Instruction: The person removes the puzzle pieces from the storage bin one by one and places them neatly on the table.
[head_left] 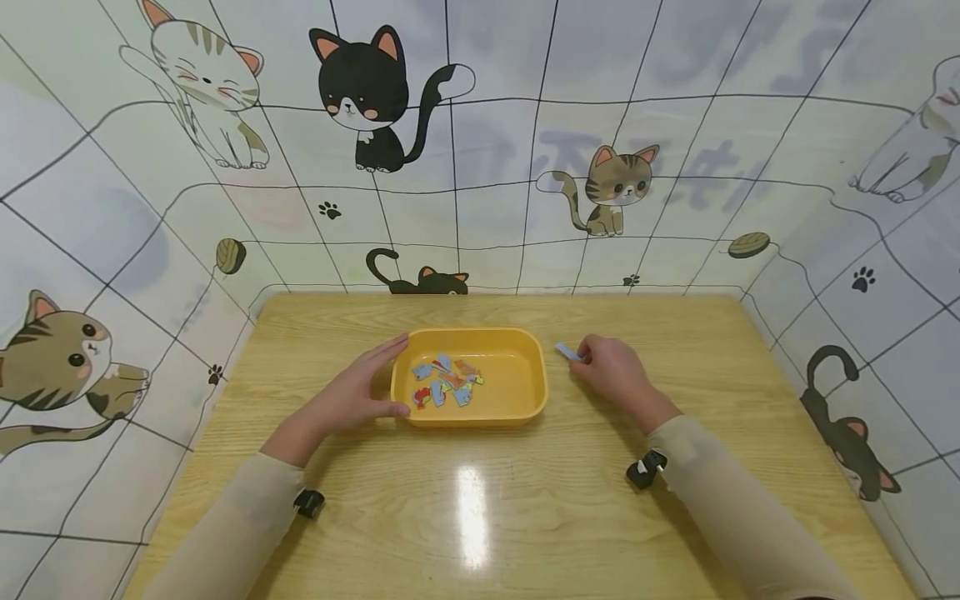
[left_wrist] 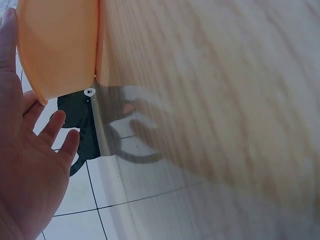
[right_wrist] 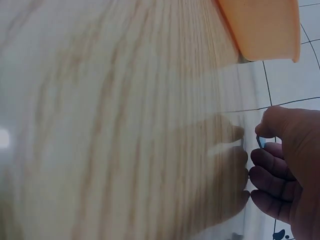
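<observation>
A yellow rectangular tray (head_left: 510, 417) stands on the wooden table, with several small flat printed pieces (head_left: 447, 381) in blue, orange, red and green gathered in its left half. My left hand (head_left: 352, 385) spans the tray's left end, thumb at the near corner and fingers at the far one. To the right of the tray, my right hand (head_left: 617, 373) pinches a flat light-blue piece (head_left: 566, 352) between thumb and fingers, low over the table. In the right wrist view only a sliver of that blue piece (right_wrist: 261, 142) shows between thumb and index finger.
The wooden table (head_left: 360, 517) meets a white wall (head_left: 495, 217) printed with cartoon cats and grid lines at its back edge. Side walls (head_left: 885, 275) with the same print flank it. A black device is strapped at each sleeve cuff.
</observation>
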